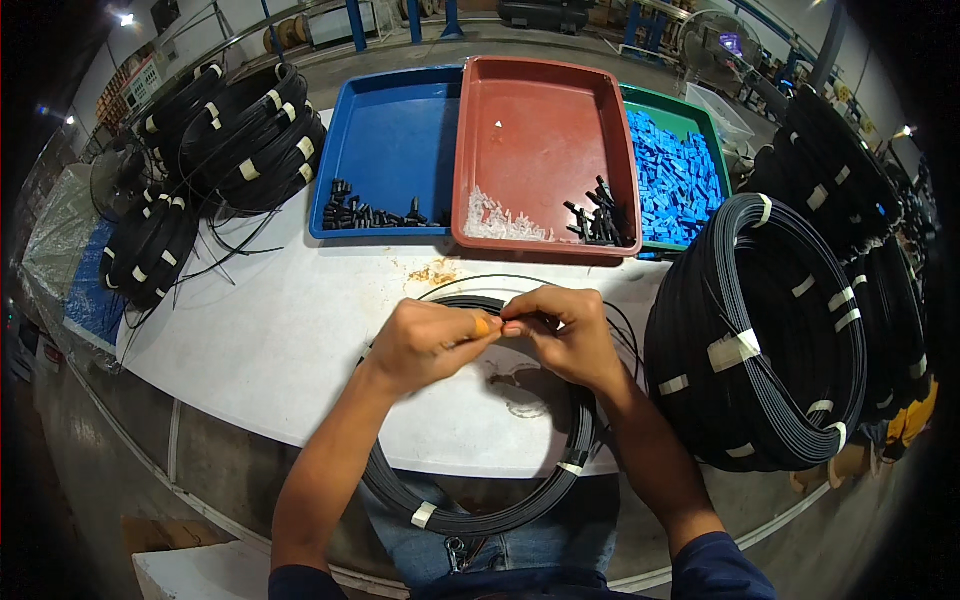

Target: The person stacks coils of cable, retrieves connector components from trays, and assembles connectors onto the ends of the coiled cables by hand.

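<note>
Bare left hand (425, 340) and bare right hand (570, 330) are brought together over a white-topped bench (250, 340), fingers (540, 298) pinched closed with the tips meeting; what is gripped between them cannot be told, the spot being small and covered. An orange band (482, 327) is worn on a left finger. Below the hands, a round coil of thin black cable (480, 522), bound with white tape, is laid partly on the bench, its near arc extended past the edge over the lap. Beyond, a blue plastic tray (400, 130) is partly overlapped by a red-brown plastic tray (545, 140); small clear pieces (500, 222) and black pieces (605, 215) are kept in the latter. Blue plastic pieces (680, 180) are heaped in a green tray (690, 110). Tall stacked black coils (690, 350) are placed at right; more taped black bundles (250, 150) are piled at left.
</note>
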A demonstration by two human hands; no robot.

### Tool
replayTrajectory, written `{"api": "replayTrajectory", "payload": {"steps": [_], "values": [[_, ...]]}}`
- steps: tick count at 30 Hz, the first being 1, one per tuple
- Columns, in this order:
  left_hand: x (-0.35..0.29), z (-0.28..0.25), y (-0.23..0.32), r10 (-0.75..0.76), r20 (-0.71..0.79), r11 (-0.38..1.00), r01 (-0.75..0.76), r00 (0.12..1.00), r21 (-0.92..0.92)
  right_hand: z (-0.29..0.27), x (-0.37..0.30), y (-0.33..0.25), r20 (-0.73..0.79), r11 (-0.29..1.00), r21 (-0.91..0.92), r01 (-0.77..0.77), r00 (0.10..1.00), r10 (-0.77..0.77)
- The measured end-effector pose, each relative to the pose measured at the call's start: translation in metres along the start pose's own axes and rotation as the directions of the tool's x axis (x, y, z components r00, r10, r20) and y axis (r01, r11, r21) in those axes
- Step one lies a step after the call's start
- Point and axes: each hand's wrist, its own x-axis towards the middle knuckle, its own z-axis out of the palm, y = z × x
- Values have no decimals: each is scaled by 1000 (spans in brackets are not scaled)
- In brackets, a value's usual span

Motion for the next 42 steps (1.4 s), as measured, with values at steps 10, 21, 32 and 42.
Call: {"api": "replayTrajectory", "payload": {"steps": [10,21,32,42], "values": [[0,-2,1,196,92,965,-209,976,161,-2,-4,1,41,991,-8,-131,990,131],[-2,3,-2,-4,-86,995,-5,996,-101,2,-3,-7,-4,931,-310,194,979,-205],[-4,4,0,-80,-106,993,70,991,-96,-5,1,-5,19,949,-217,231,973,-232],[-1,1,0,249,-36,956,-240,968,168,-8,1,-5,80,999,-42,5,997,-1]]}}
